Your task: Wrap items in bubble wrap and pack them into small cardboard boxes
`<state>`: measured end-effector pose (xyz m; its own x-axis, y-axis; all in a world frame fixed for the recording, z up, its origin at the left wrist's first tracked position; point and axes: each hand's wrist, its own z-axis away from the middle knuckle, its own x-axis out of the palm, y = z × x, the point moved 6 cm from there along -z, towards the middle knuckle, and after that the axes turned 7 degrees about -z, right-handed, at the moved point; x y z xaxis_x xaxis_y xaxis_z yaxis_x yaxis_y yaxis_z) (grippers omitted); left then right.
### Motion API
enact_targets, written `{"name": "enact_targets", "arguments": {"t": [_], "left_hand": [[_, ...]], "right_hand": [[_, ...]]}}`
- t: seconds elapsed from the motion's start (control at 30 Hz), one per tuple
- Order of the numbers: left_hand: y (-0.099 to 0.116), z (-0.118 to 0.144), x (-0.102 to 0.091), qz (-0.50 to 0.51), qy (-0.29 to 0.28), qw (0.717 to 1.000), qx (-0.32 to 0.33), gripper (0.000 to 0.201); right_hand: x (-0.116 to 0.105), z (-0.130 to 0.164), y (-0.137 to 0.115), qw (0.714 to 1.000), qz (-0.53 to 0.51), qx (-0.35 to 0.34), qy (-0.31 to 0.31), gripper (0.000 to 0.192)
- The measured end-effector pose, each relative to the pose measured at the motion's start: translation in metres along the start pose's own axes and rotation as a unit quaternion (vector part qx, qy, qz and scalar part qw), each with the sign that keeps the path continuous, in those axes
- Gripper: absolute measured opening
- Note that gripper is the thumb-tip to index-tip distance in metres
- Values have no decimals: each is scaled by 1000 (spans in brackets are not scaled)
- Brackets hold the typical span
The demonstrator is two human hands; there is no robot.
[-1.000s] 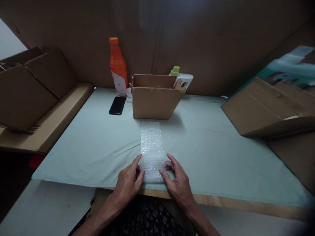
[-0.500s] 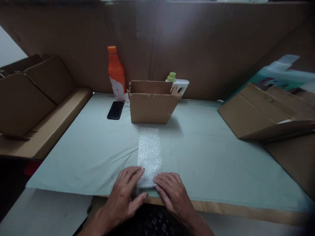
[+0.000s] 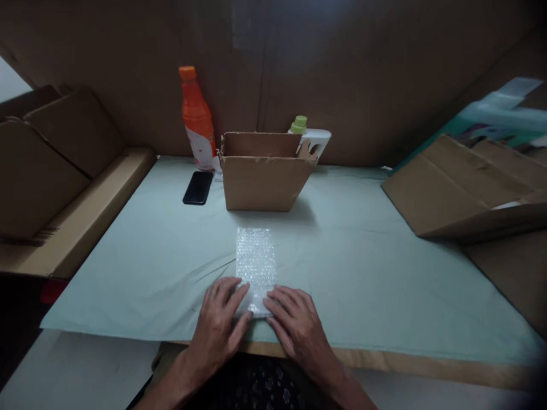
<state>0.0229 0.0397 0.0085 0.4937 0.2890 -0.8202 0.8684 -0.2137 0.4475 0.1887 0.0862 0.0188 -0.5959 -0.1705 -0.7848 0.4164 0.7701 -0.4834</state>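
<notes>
A strip of clear bubble wrap lies on the pale green cloth, running from my hands toward a small open cardboard box. Its near end is rolled into a thick bundle; what is inside is hidden. My left hand rests on the bundle's left side with its fingers laid over it. My right hand covers the right side the same way. Both hands are close to the table's front edge.
An orange bottle and a black phone are left of the box, and a white bottle with a green cap stands behind it. Folded cardboard lies at the right, more cardboard boxes at the left. Cardboard walls the back.
My hands shifted from the bundle's sides onto its top and rolled it away from me. The flat strip is shorter and its far end has drawn away from the box.
</notes>
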Motion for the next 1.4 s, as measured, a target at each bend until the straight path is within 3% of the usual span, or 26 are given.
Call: {"name": "enact_targets", "arguments": {"t": [0.13,0.33,0.43,0.53,0.67,0.77,0.87,0.97,1.03,1.13,1.23,1.3,1.4], "left_hand": [[7,7,-5,44,-48,997,40,47],[-21,-21,8,5,-3,999,-49,38],[-30,-33,12,-36,19,997,-67,36],[-23,-28,3,-17,36,999,-25,42],[-5,-7,-9,60,-22,998,17,53],[-9,-7,-9,76,-27,997,-19,50],[-25,-24,-3,-2,11,998,-57,41],[-39,-38,1,-45,33,994,-95,32],[-43,-36,-4,2,58,990,-128,33],[-43,-15,-12,149,74,962,-217,37],[-34,9,-4,285,20,913,-293,38],[-24,16,7,353,-20,885,-303,45],[-11,12,19,422,-37,858,-289,54]], "right_hand": [[-2,-9,9,996,-78,33,-24,22],[-10,-11,15,998,10,16,63,34],[1,-17,15,998,56,-7,18,35],[4,-25,15,997,69,-17,-15,32],[-6,-26,12,999,-16,-11,-49,26],[-13,-23,13,999,-31,13,-34,25],[-17,-26,8,999,45,-5,23,30],[0,-36,2,994,93,-42,-35,29],[9,-44,5,992,94,-42,-73,27],[7,-49,17,998,37,-13,-39,27],[-2,-44,27,993,-89,63,36,25],[-1,-38,31,967,-198,153,54,24],[13,-30,23,897,-364,250,15,29]]}}
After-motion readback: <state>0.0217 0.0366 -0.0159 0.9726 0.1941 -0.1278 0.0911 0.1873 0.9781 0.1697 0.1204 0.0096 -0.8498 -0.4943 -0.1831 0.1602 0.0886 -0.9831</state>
